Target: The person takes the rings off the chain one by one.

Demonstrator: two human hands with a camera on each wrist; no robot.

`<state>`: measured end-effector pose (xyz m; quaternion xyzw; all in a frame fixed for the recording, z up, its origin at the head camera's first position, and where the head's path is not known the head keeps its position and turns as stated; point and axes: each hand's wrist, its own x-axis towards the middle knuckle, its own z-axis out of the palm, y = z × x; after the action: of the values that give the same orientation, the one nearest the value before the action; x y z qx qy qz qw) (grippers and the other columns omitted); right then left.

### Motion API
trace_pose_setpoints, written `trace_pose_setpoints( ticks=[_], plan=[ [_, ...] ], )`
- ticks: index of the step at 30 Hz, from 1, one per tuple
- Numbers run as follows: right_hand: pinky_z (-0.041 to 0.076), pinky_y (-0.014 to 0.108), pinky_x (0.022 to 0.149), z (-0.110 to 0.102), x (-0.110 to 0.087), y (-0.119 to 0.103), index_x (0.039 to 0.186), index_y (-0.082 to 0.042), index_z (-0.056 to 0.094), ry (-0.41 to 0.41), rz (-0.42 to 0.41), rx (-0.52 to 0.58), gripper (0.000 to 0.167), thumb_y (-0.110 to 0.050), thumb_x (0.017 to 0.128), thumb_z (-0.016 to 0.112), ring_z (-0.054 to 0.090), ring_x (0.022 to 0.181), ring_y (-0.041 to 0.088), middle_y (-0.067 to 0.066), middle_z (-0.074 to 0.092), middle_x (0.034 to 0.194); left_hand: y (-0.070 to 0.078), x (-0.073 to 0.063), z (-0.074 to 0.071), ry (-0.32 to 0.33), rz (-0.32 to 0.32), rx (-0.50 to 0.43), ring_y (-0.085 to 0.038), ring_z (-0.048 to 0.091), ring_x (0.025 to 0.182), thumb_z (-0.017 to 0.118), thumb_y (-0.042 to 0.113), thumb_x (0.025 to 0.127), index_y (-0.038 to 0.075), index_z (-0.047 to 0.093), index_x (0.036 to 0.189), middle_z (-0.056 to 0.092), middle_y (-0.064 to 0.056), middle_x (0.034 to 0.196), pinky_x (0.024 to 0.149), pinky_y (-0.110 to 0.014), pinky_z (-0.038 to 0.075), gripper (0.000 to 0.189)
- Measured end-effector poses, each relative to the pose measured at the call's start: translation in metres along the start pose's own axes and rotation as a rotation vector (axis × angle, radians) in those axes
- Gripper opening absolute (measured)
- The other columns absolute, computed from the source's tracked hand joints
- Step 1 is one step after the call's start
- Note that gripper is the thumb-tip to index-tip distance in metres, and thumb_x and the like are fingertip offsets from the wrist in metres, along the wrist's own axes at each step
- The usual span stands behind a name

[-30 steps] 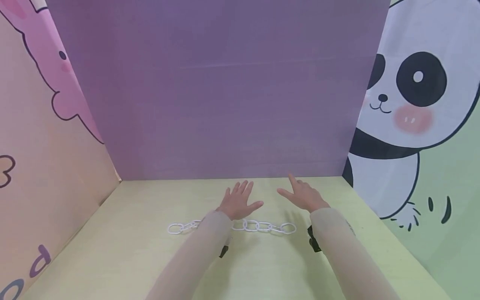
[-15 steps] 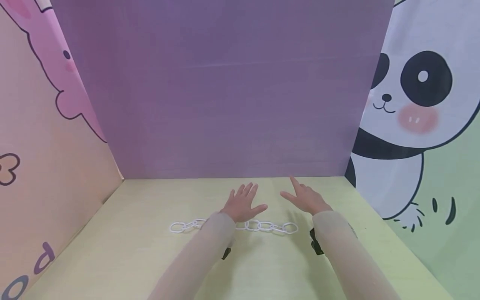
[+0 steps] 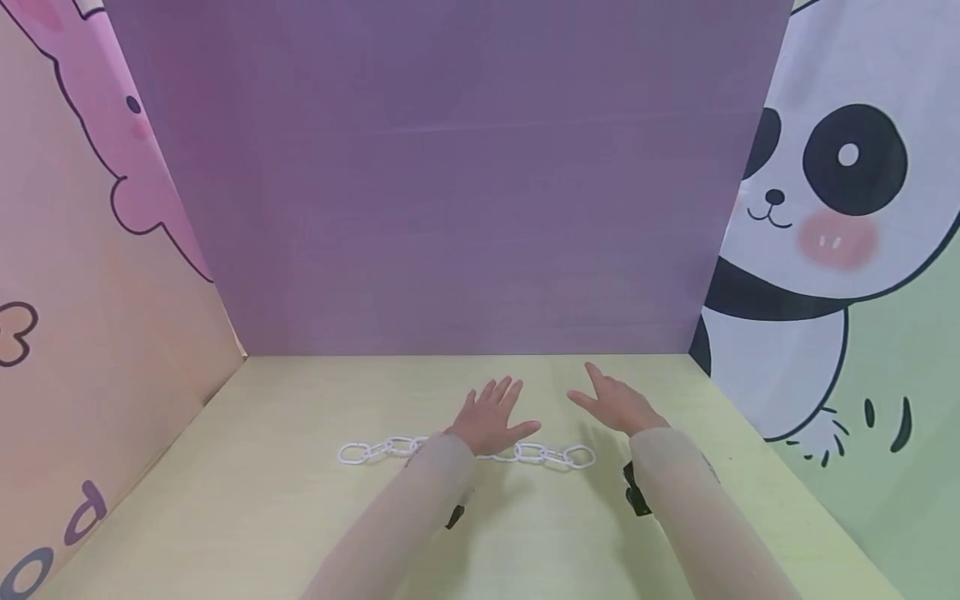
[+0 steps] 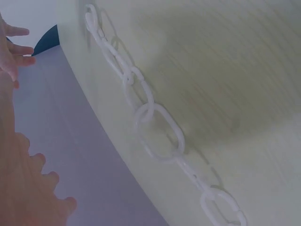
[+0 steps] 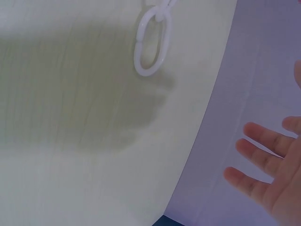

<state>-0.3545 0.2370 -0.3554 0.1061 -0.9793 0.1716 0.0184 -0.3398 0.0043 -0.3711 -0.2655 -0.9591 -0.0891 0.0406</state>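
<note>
A white chain [image 3: 531,452] of several oval links lies stretched sideways on the table, its middle part hidden behind my left hand and sleeve in the head view. My left hand [image 3: 491,418] hovers above the chain with fingers spread and nothing in it. To its right, my right hand [image 3: 618,405] is held over the table just past the chain's right end, fingers extended, also holding nothing. In the left wrist view the chain [image 4: 160,132] runs diagonally across the pale tabletop. The right wrist view shows its end link [image 5: 151,42] and the relaxed fingers [image 5: 254,181] apart from it.
The light wood table [image 3: 285,517] reaches back to a purple panel [image 3: 465,208]. A pink cartoon wall [image 3: 112,333] stands at the left and a panda-printed wall [image 3: 795,358] at the right. A dark wrist device [image 3: 636,490] shows under the right sleeve.
Both hands have come slightly lower and to the right in the head view, still spread above the table. The chain stays in place; the head view has shifted a little.
</note>
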Motion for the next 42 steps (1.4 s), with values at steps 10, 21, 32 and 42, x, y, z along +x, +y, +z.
trace_pose_setpoints(
  ticks=[10, 21, 32, 42],
  plan=[
    [0.027, 0.058, 0.098, 0.006, -0.003, 0.004, 0.142, 0.007, 0.018, -0.016, 0.004, 0.034, 0.074, -0.045, 0.095, 0.042, 0.034, 0.123, 0.045, 0.03, 0.032, 0.138, 0.0, 0.002, 0.014, -0.012, 0.018, -0.007, -0.026, 0.015, 0.136, 0.032, 0.062, 0.091, 0.015, 0.018, 0.148, 0.016, -0.006, 0.151, 0.107, -0.048, 0.016, 0.075],
    [0.03, 0.057, 0.096, 0.012, -0.004, 0.009, 0.141, 0.007, 0.021, -0.04, -0.003, 0.075, 0.074, -0.047, 0.095, 0.043, 0.045, 0.116, 0.042, 0.03, 0.045, 0.128, 0.002, 0.003, 0.026, -0.027, 0.028, -0.01, -0.026, 0.015, 0.136, 0.032, 0.062, 0.091, 0.015, 0.017, 0.148, 0.016, -0.006, 0.152, 0.106, -0.049, 0.016, 0.076],
    [0.034, 0.057, 0.093, 0.021, -0.005, 0.012, 0.139, 0.005, 0.028, -0.077, -0.013, 0.117, 0.069, -0.044, 0.094, 0.046, 0.049, 0.112, 0.04, 0.029, 0.049, 0.124, 0.009, -0.001, 0.031, -0.04, 0.047, -0.051, -0.026, 0.017, 0.136, 0.035, 0.06, 0.092, 0.013, 0.022, 0.147, 0.02, -0.006, 0.15, 0.106, -0.048, 0.018, 0.073],
    [0.036, 0.056, 0.091, 0.023, -0.009, 0.01, 0.138, 0.006, 0.03, -0.087, -0.015, 0.133, 0.069, -0.044, 0.094, 0.047, 0.05, 0.11, 0.041, 0.029, 0.052, 0.119, 0.007, -0.001, 0.041, -0.042, 0.053, -0.06, -0.026, 0.019, 0.135, 0.036, 0.058, 0.092, 0.013, 0.022, 0.147, 0.021, -0.007, 0.15, 0.106, -0.048, 0.018, 0.072]
  ],
)
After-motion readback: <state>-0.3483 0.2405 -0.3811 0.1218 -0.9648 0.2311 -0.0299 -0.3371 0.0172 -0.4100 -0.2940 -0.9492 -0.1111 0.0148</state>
